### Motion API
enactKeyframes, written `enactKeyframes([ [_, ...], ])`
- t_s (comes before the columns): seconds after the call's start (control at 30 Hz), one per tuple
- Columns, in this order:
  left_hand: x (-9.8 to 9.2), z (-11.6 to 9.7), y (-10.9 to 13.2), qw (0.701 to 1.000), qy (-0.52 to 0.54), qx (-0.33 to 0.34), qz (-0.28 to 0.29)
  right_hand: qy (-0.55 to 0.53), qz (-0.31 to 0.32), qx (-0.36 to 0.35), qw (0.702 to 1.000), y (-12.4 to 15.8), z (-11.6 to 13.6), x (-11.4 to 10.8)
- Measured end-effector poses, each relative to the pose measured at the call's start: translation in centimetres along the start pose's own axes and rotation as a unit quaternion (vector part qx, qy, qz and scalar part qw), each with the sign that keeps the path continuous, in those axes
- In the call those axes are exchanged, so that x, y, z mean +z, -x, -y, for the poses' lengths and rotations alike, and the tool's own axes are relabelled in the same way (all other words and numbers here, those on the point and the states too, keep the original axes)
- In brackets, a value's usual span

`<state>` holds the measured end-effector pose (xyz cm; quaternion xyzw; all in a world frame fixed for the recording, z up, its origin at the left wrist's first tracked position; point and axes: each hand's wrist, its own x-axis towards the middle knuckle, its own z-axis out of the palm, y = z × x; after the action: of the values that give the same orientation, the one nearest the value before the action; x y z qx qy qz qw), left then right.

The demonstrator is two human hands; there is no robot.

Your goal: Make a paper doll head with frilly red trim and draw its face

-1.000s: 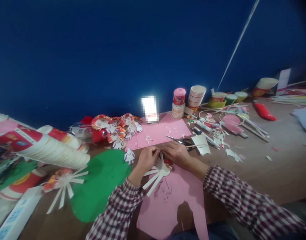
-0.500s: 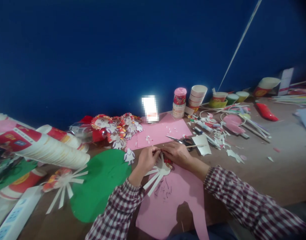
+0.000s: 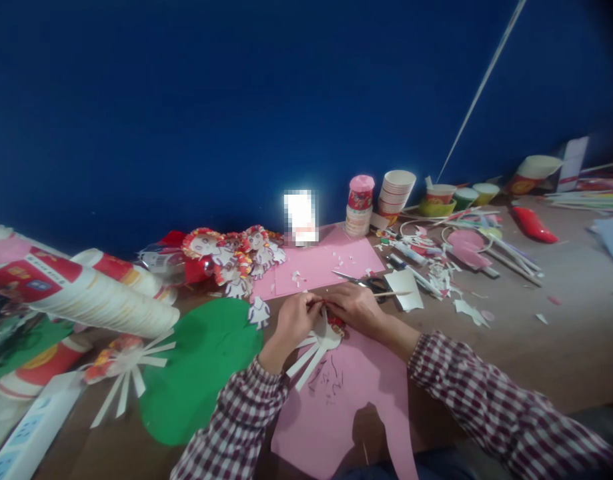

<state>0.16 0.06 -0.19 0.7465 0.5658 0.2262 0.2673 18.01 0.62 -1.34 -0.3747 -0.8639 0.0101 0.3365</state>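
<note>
Both hands meet over a paper cup cut into strips (image 3: pixel 327 335), its white strips fanning toward me and some red and yellow showing at its right side. My left hand (image 3: pixel 299 320) pinches one strip at the far side with thumb and finger. My right hand (image 3: pixel 359 308) has its fingers closed on the same spot from the right, and a thin wooden stick (image 3: pixel 392 293) juts out beside it. Below lies pink paper (image 3: pixel 331 427) with dark pen marks. Scissors (image 3: pixel 369 285) rest just beyond my right hand. The fingertips partly hide the strip.
Left are a green paper shape (image 3: pixel 201 373), stacked paper cups (image 3: pixel 111 300), another cut cup (image 3: pixel 129 363) and a power strip (image 3: pixel 39 423). Paper figures (image 3: pixel 236 257) lie behind. Farther right are upright cup stacks (image 3: pixel 397 193), markers (image 3: pixel 409 252), paper scraps (image 3: pixel 441 277) and a red pouch (image 3: pixel 533 223).
Hardly anything differs. Both hands stay on the cut cup, with only a slight shift of the fingertips at the pinched strip.
</note>
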Motion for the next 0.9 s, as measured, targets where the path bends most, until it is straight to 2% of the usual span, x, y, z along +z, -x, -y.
enactKeyframes([
  [0.2, -0.2, -0.2, 0.1, 1.0, -0.015, -0.001, 0.008, 0.011, 0.004, -0.006, 1.0, 0.1, 0.1, 0.1],
  [0.33, -0.2, -0.3, 0.0, 1.0, 0.017, -0.006, 0.014, 0.007, 0.002, -0.006, 1.0, 0.0, 0.1, -0.1],
  [0.53, -0.8, -0.3, 0.0, 0.997, 0.073, 0.023, -0.019, -0.002, -0.001, -0.008, 1.0, 0.0, -0.5, 0.0],
  [0.73, -1.1, -0.1, 0.0, 0.996, 0.033, 0.087, 0.007, -0.011, 0.006, -0.021, 1.0, 0.1, -0.7, 0.0],
  [0.9, -0.7, 0.4, -0.2, 0.996, -0.009, 0.086, 0.018, -0.004, 0.014, -0.022, 1.0, 0.0, -0.4, -0.3],
])
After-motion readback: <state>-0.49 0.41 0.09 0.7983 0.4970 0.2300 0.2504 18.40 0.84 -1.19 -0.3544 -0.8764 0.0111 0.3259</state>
